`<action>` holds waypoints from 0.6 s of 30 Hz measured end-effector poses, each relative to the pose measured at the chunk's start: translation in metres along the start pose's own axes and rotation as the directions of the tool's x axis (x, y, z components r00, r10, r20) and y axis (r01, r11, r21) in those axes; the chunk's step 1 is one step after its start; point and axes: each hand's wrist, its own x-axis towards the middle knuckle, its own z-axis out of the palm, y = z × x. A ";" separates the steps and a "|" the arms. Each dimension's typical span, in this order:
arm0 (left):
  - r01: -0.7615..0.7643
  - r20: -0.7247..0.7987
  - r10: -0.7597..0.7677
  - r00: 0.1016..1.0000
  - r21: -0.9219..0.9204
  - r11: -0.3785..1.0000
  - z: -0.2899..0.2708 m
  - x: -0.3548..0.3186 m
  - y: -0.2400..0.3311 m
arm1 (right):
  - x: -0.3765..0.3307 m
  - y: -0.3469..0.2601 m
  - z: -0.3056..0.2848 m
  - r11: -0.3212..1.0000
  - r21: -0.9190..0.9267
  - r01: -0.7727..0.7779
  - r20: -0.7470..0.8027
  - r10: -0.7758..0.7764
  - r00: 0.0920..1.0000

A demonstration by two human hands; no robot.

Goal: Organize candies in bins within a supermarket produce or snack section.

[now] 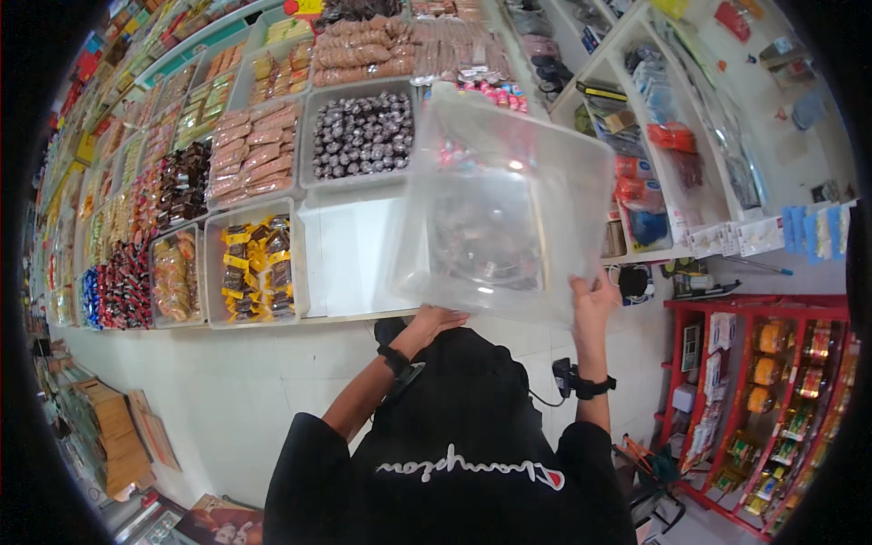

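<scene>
I hold a large, clear, empty plastic bin (509, 204) tilted up in front of me, above a sloped shop display counter. My left hand (438, 320) supports the bin's lower left edge from beneath. On the lower right corner, my right hand (592, 302) grips with fingers up the wall. Both wrists wear black bands. Just left of the bin is a bare white slot (350, 250) in the row of display bins. My black shirt fills the bottom of the view.
Clear bins of wrapped sweets and snacks surround the slot: yellow packs (256, 268), dark round sweets (363, 136), pink packs (254, 150). White shelves (690, 136) of small goods stand at right, a red rack (772, 381) with jars below. Cardboard boxes (113, 436) sit lower left.
</scene>
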 end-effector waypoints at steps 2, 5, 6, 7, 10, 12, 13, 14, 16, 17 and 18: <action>-0.155 0.306 0.104 0.946 0.147 0.977 -0.001 -0.018 0.006 | 0.000 -0.002 0.031 0.999 0.010 -0.039 0.126 0.038 0.991; -0.249 0.396 0.072 0.915 0.417 0.874 -0.047 -0.026 0.009 | -0.002 0.016 0.097 0.999 0.036 0.028 0.235 -0.036 0.971; -0.259 0.390 0.089 0.916 0.410 0.875 -0.068 -0.033 0.010 | -0.007 0.018 0.118 0.999 0.038 0.036 0.250 -0.045 0.967; -0.402 0.460 0.156 0.874 0.504 0.764 -0.091 -0.044 0.009 | -0.013 0.018 0.138 0.998 0.067 -0.016 0.300 -0.005 0.954; -0.448 0.395 0.308 0.865 0.335 0.829 -0.131 -0.090 0.011 | -0.025 0.015 0.178 0.999 0.043 0.008 0.354 -0.023 0.935; -0.363 0.232 0.345 0.909 0.036 0.931 -0.142 -0.121 0.025 | -0.030 0.012 0.193 0.996 -0.007 0.083 0.354 -0.075 0.932; -0.325 0.105 0.342 0.934 -0.151 0.934 -0.147 -0.136 0.034 | -0.034 0.010 0.200 0.998 -0.006 0.064 0.342 -0.058 0.938; -0.294 -0.018 0.306 0.952 -0.335 0.895 -0.152 -0.151 0.042 | -0.037 0.009 0.206 0.999 -0.006 0.044 0.326 -0.040 0.945; -0.287 -0.007 0.310 0.951 -0.399 0.871 -0.155 -0.182 0.061 | -0.038 0.016 0.206 0.998 -0.047 0.033 0.377 -0.013 0.926; -0.279 0.002 0.315 0.949 -0.457 0.845 -0.156 -0.192 0.068 | -0.039 0.023 0.205 0.996 -0.084 0.023 0.425 0.015 0.905; -0.274 0.005 0.311 0.950 -0.460 0.845 -0.158 -0.202 0.072 | -0.046 0.028 0.210 0.996 -0.088 0.022 0.423 0.017 0.906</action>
